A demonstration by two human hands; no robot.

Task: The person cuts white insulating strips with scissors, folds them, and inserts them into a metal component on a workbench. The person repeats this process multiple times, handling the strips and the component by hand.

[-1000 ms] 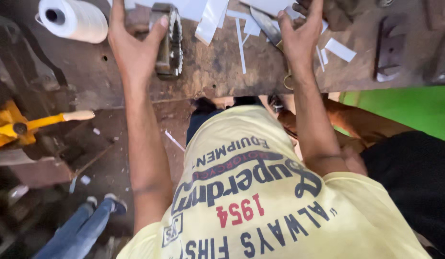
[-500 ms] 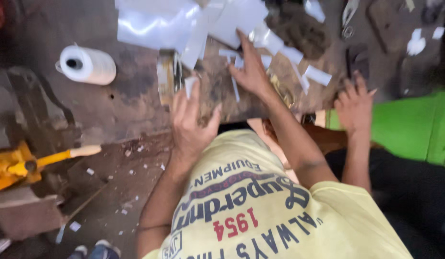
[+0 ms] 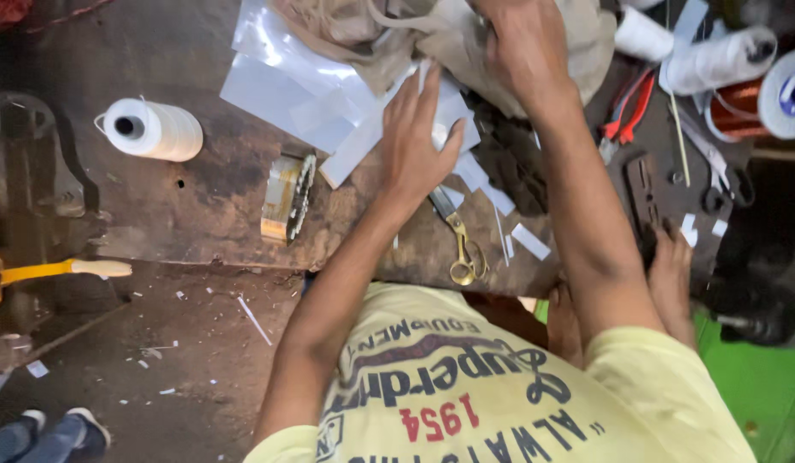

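Note:
My left hand (image 3: 419,141) lies flat with fingers spread on a pile of white plastic sheets (image 3: 286,81) on a worn dark workbench (image 3: 200,214). My right hand (image 3: 522,47) is closed on a crumpled beige cloth (image 3: 389,34) at the bench's far side, over the sheets. Scissors with gold handles (image 3: 462,249) lie just below my left wrist. A small laminated metal core (image 3: 288,197) rests left of that hand. Cut white strips (image 3: 530,240) are scattered near the front edge.
A white thread spool (image 3: 153,129) lies at the left. Red-handled pliers (image 3: 629,111), white spools (image 3: 723,60) and a copper wire reel (image 3: 740,107) crowd the right. A yellow-handled tool (image 3: 54,270) sticks out at the left. Someone's shoes (image 3: 46,429) stand on the floor.
My left hand has moved from the bench edge up onto the white sheets. My right hand has reached farther and closed on the beige cloth. The view has shifted toward the bench's far side.

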